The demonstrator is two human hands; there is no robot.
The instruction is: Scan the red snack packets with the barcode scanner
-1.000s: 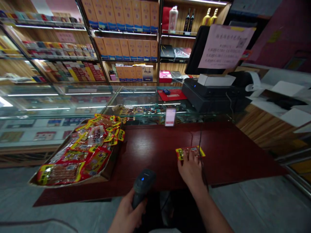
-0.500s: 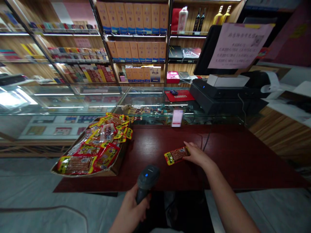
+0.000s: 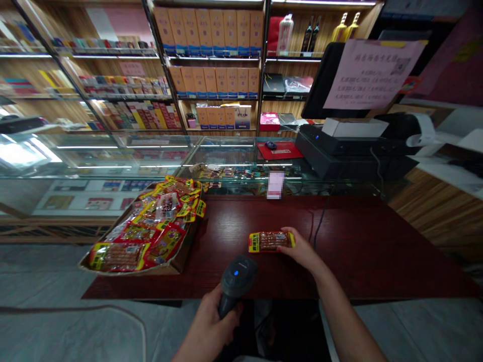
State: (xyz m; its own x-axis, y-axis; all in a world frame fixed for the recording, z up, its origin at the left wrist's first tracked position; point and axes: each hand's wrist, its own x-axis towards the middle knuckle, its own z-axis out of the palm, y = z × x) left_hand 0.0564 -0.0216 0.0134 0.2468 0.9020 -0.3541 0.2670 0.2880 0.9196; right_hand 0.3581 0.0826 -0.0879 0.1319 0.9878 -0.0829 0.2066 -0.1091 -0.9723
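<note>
My left hand is wrapped round the handle of a dark barcode scanner, which has a blue light on top and is held upright at the table's front edge. My right hand grips the right end of a snack packet, a clear pack of brown sticks with yellow and red ends, over the dark red table. Whether the packet touches the tabletop I cannot tell. To the left, an open cardboard box is heaped with similar red and yellow packets.
Behind the table runs a glass display counter. A black monitor with a paper notice stands on it at the right. A mouse lies on a red mat. A cable crosses the table. Stocked shelves line the wall.
The packet in my right hand has shifted slightly left and turned from tilted to nearly level. My left hand with the scanner has moved a little to the right.
</note>
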